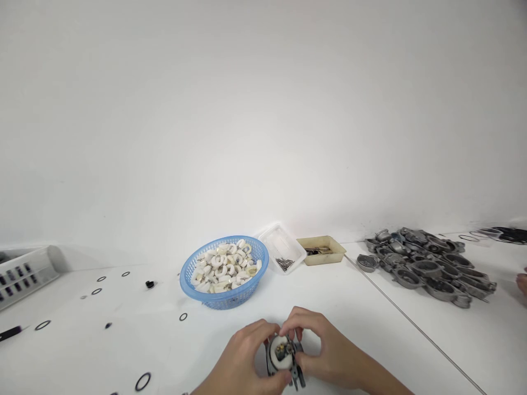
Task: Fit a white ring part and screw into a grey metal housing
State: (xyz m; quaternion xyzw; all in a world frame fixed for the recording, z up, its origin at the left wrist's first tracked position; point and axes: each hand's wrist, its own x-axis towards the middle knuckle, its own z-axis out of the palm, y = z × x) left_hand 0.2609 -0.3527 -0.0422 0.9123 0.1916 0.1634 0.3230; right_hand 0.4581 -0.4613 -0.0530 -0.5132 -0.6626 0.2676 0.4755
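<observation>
At the near edge of the bench, dead centre, both sets of fingers are closed around a small grey metal assembly [284, 356]. The left hand [242, 359] wraps its left side with the thumb curled under the bottom, and the right hand [325, 354] pinches it from the top and right, fingertips meeting over a round white part with something brassy in its middle. Hard to say exactly what that insert is, since it's tiny and half covered by fingers.

Just beyond the hands sits a blue basket [193, 288] heaped with white ring pieces [224, 266]. Behind it, toward the back edge by the wall, are a clear tray [276, 238] holding a few small pins and a beige tray [335, 249] beside it. Over on the right side lies a pile of grey castings [428, 263], and another person's fingertip [522, 282] pokes in at the far right edge. Black O-rings [143, 381] are scattered loose across the left half, with a grey slotted rack [24, 271] at the left edge.

Risk-wise, the assembly looks held just clear of the benchtop by fingertips only, so a slip could probably pop the small insert loose, and it would get lost among those stray rings. An elbow swing could also nudge the basket.
</observation>
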